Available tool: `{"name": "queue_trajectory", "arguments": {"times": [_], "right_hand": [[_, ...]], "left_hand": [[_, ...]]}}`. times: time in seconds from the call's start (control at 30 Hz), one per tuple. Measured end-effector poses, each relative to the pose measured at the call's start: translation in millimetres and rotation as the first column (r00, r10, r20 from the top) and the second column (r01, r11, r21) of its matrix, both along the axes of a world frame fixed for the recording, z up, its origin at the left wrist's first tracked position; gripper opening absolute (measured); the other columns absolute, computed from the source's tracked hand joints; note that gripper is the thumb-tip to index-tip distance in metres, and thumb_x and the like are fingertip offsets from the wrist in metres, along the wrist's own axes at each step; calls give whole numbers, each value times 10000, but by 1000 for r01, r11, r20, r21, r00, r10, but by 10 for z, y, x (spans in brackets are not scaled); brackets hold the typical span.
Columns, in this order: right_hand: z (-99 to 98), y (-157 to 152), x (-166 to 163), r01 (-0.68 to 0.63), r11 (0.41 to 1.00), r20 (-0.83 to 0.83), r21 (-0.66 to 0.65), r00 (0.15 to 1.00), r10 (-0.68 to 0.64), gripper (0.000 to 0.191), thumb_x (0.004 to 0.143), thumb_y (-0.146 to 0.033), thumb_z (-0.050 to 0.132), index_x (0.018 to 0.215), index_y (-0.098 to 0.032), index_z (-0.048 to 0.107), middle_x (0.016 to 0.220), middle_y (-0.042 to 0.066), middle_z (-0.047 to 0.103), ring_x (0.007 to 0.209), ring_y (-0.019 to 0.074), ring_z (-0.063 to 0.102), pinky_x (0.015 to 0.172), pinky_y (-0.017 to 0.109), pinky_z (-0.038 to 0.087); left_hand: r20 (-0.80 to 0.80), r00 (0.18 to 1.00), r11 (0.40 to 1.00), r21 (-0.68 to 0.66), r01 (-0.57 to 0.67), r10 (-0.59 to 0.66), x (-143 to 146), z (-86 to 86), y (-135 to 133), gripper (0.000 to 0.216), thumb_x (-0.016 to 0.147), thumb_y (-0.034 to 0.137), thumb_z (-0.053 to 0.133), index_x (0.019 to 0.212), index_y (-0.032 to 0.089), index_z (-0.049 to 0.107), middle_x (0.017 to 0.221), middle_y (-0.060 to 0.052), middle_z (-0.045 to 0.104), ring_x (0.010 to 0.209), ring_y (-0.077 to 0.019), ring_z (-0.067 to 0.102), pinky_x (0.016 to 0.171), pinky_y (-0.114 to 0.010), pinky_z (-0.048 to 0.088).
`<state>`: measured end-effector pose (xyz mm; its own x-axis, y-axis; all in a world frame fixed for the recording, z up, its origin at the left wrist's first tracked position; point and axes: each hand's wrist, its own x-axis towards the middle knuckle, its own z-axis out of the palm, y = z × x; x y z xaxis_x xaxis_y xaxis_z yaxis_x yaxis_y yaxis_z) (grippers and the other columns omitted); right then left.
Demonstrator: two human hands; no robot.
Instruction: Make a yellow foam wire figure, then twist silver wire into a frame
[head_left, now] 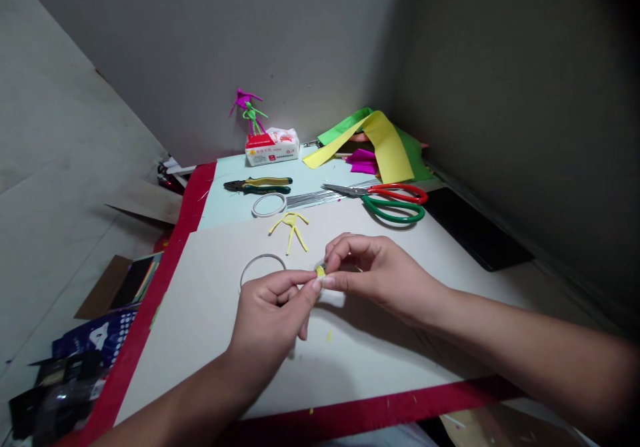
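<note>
Over the middle of the table, my left hand (280,300) and my right hand (373,270) meet fingertip to fingertip. Pinched between them is a small yellow piece (320,271) with a whitish part below; its exact kind is too small to make out. Just beyond the hands lies a yellow stick figure (290,228) with thin limbs. A thin grey ring (261,257) rests behind my left hand, which hides its near side. Further back is a white tape roll (269,205), beside several thin metal wires (313,198).
Pliers (257,185) and red-and-green-handled scissors (395,200) lie toward the back. Behind them are a small box (273,147) with magenta and green figures (251,110) at it, and yellow crepe paper (387,143). A black phone-like slab (477,227) lies right, near the wall.
</note>
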<state>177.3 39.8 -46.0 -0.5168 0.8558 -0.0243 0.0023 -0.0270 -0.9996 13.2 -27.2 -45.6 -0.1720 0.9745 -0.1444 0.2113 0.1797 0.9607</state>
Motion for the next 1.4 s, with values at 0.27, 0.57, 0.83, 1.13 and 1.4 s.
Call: {"name": "queue_trajectory", "arguments": {"times": [0.27,0.57,0.83,1.13,1.4], "right_hand": [[-8,36,13,-177,976,-153,-127,976,157,145,709,-252,759,821,-186,695,846,11,647,797,136,592,756,284,474],[-38,28,-25,-207,919,-260,-336,958,120,115,716,-235,750,742,-157,669,722,-5,599,706,115,531,705,260,411],[-75,-26,-75,-193,874,-293,-447,954,61,201,701,-274,764,758,-131,634,679,-5,578,667,111,498,688,266,369],[-41,-96,-93,-59,922,-175,-382,984,-10,195,741,-301,727,788,-151,613,724,-4,594,705,122,514,706,279,369],[-41,-100,-105,-39,920,-141,-390,990,-18,137,772,-267,673,782,-145,613,703,-10,568,668,105,476,670,263,352]], "left_hand": [[151,986,997,-38,73,-66,-25,-10,28,199,773,328,682,787,132,709,325,77,447,315,-43,357,396,-175,291],[373,923,989,-69,131,-97,-44,-7,57,175,722,294,725,793,137,693,337,70,477,323,-44,347,403,-179,273],[342,938,988,-111,105,-61,-4,2,49,156,769,287,696,824,142,688,340,74,475,348,-33,347,419,-171,264],[199,980,985,-162,57,-24,18,45,33,236,785,369,682,836,139,686,365,72,454,374,-48,352,409,-172,278],[195,980,983,-172,70,-35,13,40,19,225,798,360,666,840,139,680,360,73,455,364,-43,353,394,-161,278]]}}
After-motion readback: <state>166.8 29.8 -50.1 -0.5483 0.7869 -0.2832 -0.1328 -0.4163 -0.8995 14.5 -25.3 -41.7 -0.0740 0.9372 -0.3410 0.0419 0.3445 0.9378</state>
